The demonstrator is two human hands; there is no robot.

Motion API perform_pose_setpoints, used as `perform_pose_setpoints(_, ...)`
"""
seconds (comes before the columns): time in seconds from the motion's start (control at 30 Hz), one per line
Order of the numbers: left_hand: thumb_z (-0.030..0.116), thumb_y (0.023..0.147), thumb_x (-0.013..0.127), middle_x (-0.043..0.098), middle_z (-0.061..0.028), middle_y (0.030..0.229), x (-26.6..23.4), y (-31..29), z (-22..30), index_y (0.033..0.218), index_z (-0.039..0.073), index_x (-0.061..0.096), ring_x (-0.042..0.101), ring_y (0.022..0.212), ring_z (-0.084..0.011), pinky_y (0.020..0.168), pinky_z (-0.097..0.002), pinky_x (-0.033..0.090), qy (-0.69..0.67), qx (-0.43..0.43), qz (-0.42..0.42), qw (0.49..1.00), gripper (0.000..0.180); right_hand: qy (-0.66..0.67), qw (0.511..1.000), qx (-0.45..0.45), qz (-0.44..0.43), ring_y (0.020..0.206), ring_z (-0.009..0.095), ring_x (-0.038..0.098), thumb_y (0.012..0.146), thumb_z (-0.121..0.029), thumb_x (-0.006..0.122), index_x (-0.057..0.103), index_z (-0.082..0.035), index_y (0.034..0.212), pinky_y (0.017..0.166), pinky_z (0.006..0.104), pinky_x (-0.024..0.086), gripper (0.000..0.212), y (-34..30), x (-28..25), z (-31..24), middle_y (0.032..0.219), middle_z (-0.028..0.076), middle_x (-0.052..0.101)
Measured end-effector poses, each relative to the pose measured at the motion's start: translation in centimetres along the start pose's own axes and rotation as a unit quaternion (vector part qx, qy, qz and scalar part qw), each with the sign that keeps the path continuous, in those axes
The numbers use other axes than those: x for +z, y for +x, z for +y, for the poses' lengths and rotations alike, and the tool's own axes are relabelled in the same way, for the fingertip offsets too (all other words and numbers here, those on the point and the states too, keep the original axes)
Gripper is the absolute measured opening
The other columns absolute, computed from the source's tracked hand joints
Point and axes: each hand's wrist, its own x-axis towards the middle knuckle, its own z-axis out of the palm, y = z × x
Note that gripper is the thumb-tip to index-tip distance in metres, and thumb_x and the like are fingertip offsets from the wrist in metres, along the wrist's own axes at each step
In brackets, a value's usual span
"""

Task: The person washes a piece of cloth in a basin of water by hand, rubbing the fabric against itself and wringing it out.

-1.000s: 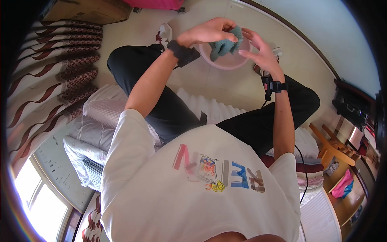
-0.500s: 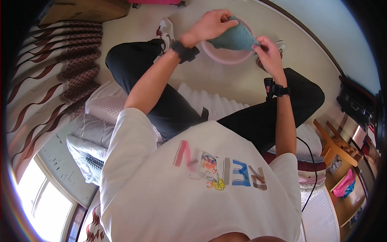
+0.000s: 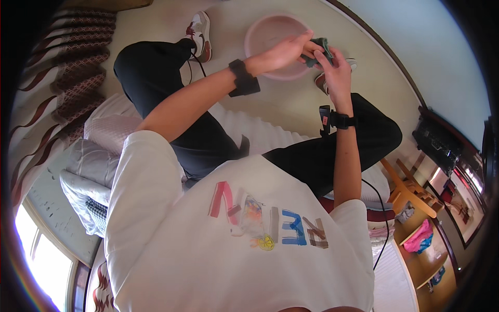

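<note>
A green-teal cloth [image 3: 323,43] is bunched up small between my two hands, over the right rim of a pale pink basin [image 3: 251,39] on the floor. My left hand [image 3: 287,52] reaches in from the left with its fingers pressed on the cloth. On the cloth's right side my right hand [image 3: 337,72] grips it between thumb and fingers. Some of the left fingers are overlapped by the cloth and the other hand. Inside the basin, its pink bottom shows.
My shoes, one at the left [image 3: 199,36] and one partly hidden behind the right hand [image 3: 321,82], flank the basin. A patterned curtain [image 3: 78,78] hangs at left. A wooden stool [image 3: 408,192] and a black case [image 3: 439,138] stand at right.
The cloth, spread between both hands over the basin before, is now gathered into a small bundle. My left hand has moved right, close to my right hand. The whole view has shifted a little.
</note>
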Motion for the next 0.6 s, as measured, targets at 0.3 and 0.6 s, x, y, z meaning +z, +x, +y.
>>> perform_pose_setpoints(0.3,0.045,0.087,0.074,0.056,-0.0191,0.139,-3.7,-2.4,1.0,0.143,0.004,0.049,0.055,0.127,-0.0328,0.111,-0.0408,0.042,0.421,0.221,0.097,0.874,0.074,-0.106,0.988,-0.077,-0.082,0.075,0.008,0.062,0.092,-0.014,0.073,0.068,0.002,0.107,0.069,0.0239,0.050,0.023,-0.5,-1.4,-5.2,0.085,0.002,0.069)
perform_pose_setpoints(0.6,0.025,0.089,0.071,0.068,-0.0150,0.119,0.2,-3.3,2.1,0.135,0.002,0.055,0.064,0.109,-0.0281,0.096,-0.0394,0.049,0.194,0.189,-0.055,0.961,0.053,0.028,0.986,-0.125,-0.103,0.090,0.013,0.064,0.093,-0.011,0.069,0.059,0.003,0.125,0.079,0.0307,0.052,0.036,-3.4,-1.4,-12.3,0.102,0.007,0.070)
